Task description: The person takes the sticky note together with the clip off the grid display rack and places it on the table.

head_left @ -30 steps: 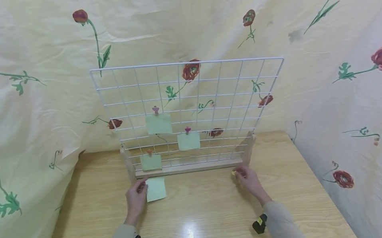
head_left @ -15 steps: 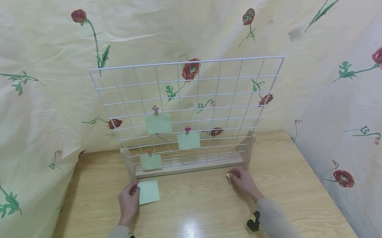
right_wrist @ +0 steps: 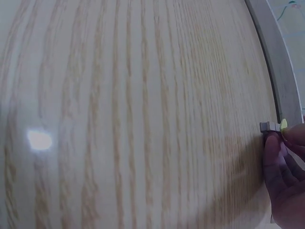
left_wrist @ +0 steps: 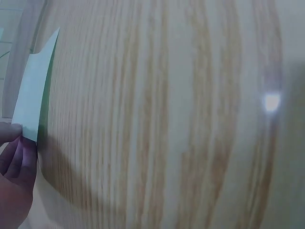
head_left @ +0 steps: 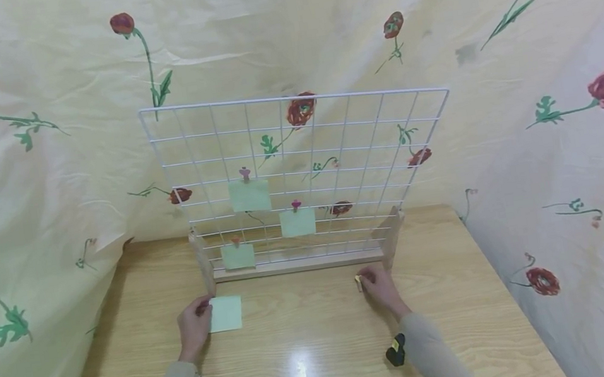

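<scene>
My left hand (head_left: 194, 330) pinches a pale green paper note (head_left: 227, 313) by its left edge, low over the table in front of the rack's left foot. In the left wrist view the thumb lies on top of the note (left_wrist: 31, 90) with fingers beneath. My right hand (head_left: 382, 291) holds a small clothespin (right_wrist: 269, 127) with a yellow decoration between thumb and fingertips, near the rack's right foot. Behind both hands stands a white wire grid (head_left: 292, 97). Three green notes hang on it from small clips: an upper one (head_left: 249, 195), a middle one (head_left: 297, 222) and a lower one (head_left: 238, 257).
The grid leans in a pale wooden base (head_left: 297, 265) with side feet at the table's far end. Flowered cloth (head_left: 54, 49) surrounds the wooden table (head_left: 308, 321) at the back and sides. Black wrist cameras sit on both sleeves.
My left hand has carried the note leftward and toward me. The right hand has shifted a little left with the clothespin, which now shows more clearly. The clipped notes stay put.
</scene>
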{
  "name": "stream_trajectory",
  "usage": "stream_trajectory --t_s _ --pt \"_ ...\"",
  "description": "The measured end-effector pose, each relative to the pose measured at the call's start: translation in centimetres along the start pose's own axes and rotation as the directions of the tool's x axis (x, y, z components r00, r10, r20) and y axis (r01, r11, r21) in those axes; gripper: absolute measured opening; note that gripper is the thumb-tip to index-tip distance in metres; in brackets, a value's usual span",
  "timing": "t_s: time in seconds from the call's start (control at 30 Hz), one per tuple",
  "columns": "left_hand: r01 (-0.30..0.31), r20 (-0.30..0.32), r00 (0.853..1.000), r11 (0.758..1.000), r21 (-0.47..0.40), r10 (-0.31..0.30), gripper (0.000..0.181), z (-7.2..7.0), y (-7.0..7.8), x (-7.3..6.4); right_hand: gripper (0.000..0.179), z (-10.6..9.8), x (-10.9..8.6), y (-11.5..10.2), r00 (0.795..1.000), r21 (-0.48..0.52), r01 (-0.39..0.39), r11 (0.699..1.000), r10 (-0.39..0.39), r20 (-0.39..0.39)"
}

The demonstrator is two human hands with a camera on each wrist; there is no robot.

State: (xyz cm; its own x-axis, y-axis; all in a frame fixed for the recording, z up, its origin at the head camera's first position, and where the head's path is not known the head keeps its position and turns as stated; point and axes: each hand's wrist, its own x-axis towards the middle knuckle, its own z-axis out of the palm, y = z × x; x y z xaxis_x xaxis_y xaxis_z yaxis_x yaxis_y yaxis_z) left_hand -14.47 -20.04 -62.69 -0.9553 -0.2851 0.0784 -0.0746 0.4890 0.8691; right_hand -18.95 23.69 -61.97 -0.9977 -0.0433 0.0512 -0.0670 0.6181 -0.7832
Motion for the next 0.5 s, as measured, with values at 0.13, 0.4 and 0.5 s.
stream_trajectory --t_s 0.13,0.4,0.5 --pt "0.002 0.007 1.000 1.000 0.001 -0.002 0.024 0.1 -0.2 0.0 0.009 0.1 0.0 0.2 1.000 -0.010 0.011 1.000 -0.011 -0.014" --pt "-0.073 0.046 0.996 0.997 -0.011 0.073 0.022 1.3 0.2 0.3 0.008 0.3 0.1 0.3 1.000 -0.006 -0.001 1.000 0.001 -0.019" --pt "-0.095 0.040 0.995 0.995 -0.026 0.096 0.022 1.7 0.4 0.6 0.009 0.2 0.2 0.2 1.000 -0.009 -0.010 1.000 0.009 -0.007"
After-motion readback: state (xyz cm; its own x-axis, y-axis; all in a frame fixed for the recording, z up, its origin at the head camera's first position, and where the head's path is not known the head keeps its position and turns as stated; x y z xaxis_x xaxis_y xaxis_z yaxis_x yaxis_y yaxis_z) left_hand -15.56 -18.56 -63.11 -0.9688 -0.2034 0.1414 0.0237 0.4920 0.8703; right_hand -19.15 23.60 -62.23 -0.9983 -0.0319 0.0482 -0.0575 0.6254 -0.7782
